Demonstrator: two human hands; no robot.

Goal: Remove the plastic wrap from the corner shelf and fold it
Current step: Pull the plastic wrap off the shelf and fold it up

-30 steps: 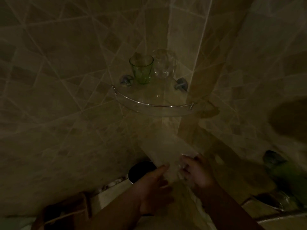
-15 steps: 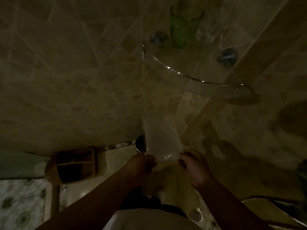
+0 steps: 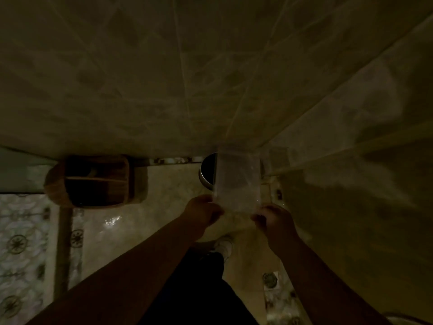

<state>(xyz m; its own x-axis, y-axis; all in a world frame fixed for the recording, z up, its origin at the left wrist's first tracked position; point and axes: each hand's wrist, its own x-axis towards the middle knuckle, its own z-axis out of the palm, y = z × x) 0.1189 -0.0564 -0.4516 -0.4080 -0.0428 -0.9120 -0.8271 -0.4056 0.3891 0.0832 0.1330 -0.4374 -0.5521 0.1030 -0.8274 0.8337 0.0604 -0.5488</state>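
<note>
A clear sheet of plastic wrap (image 3: pixel 236 181) hangs flat and upright in front of the tiled wall corner, dim and see-through. My left hand (image 3: pixel 202 212) pinches its lower left corner. My right hand (image 3: pixel 273 220) pinches its lower right corner. The sheet stands up between both hands as a narrow rectangle. The corner shelf is out of view above the frame.
A dark round metal bin (image 3: pixel 207 171) stands on the floor behind the wrap. A brown wooden box with compartments (image 3: pixel 98 181) sits at the wall to the left. Patterned floor tiles (image 3: pixel 21 249) lie at far left. My shoe (image 3: pixel 223 245) shows below my hands.
The view has tilted down: the shelf and glasses have left the top of the frame, and the floor shows. Both hands keep hold of the wrap, now held flatter and squarer.
</note>
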